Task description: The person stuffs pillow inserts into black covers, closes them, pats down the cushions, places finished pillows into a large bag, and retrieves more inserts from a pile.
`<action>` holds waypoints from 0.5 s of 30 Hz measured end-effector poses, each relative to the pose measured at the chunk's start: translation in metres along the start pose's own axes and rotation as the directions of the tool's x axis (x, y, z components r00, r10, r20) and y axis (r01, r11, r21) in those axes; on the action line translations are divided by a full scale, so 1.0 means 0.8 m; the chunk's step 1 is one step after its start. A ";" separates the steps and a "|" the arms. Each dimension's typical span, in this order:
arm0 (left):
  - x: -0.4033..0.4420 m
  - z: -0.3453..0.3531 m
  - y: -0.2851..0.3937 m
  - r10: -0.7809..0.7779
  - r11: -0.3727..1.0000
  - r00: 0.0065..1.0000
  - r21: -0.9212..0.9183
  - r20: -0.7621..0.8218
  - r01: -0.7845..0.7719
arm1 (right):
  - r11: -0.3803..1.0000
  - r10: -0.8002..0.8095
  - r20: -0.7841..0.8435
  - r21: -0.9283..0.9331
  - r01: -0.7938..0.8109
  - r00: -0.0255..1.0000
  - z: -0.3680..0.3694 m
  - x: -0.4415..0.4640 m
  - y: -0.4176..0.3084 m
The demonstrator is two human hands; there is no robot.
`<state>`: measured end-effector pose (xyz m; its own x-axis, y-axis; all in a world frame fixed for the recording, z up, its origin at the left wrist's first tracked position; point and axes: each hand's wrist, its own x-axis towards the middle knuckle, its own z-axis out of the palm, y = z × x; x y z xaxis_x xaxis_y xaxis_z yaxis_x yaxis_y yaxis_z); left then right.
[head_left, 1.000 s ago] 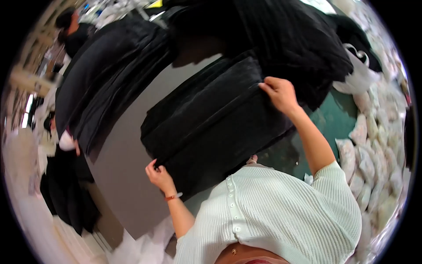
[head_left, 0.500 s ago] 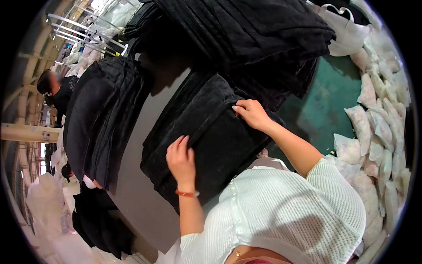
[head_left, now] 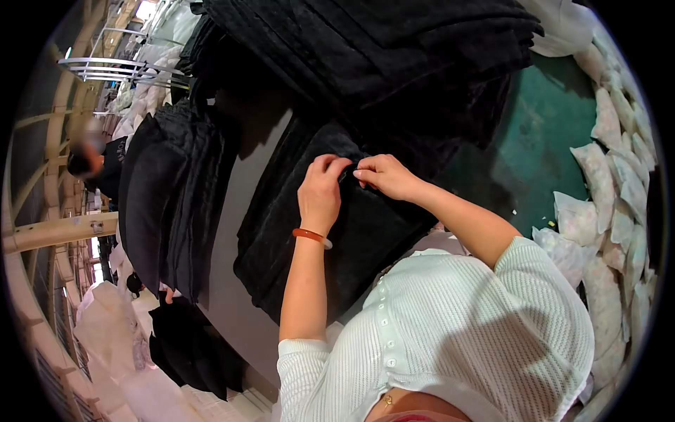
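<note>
A folded black plush cloth [head_left: 281,232] lies on the grey table [head_left: 242,186] before me. My left hand [head_left: 323,193], with an orange band at the wrist, is closed on the cloth near its upper right part. Close beside it, my right hand [head_left: 385,177] pinches the same cloth between thumb and fingers. The two hands nearly touch, and a small raised fold of cloth shows between them.
A big stack of black cloths [head_left: 394,49] stands beyond my hands. Another black pile [head_left: 165,204] is on the left, with a person [head_left: 105,165] behind it. Filled white bags [head_left: 598,183] line the right side above the green floor [head_left: 545,133]. A metal rack [head_left: 126,70] is at upper left.
My left hand has moved up and right across the cloth to meet my right hand, and its fingers have closed on the cloth. My right hand keeps its pinch. The view has shifted.
</note>
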<state>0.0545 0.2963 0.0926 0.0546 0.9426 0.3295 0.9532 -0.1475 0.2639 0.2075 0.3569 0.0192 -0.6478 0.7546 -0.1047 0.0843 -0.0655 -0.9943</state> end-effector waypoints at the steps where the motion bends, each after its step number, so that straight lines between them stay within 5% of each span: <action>1: 0.003 0.001 -0.001 0.108 0.994 0.994 -0.001 0.030 -0.108 | 1.000 -0.001 0.001 0.003 0.001 1.000 -0.001 -0.001 0.000; 2: 0.005 0.001 -0.002 0.216 0.976 0.974 -0.006 0.063 -0.216 | 0.997 -0.080 -0.016 -0.017 0.080 0.997 -0.004 -0.004 -0.001; 6: 0.005 -0.004 -0.007 0.166 0.972 0.979 -0.186 0.119 -0.142 | 0.986 -0.160 -0.178 0.017 0.166 0.971 -0.018 -0.005 0.006; 8: 0.005 -0.003 -0.017 0.166 0.964 0.979 -0.229 0.115 -0.137 | 0.985 -0.169 -0.178 -0.072 0.159 0.969 -0.019 -0.007 0.013; 11: 0.005 0.001 -0.023 0.141 0.953 0.985 -0.282 0.102 -0.107 | 0.897 -0.428 -0.115 -0.179 0.405 0.896 -0.015 -0.007 0.023; 15: 0.006 0.010 -0.023 0.095 0.968 0.991 -0.240 0.093 -0.070 | 0.860 -0.441 -0.082 -0.324 0.394 0.894 -0.007 -0.020 0.015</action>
<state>0.0391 0.3057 0.0822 0.1722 0.9480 0.2677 0.8478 -0.2810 0.4498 0.2234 0.3478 0.0092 -0.5541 0.7568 0.3466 0.0624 0.4530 -0.8893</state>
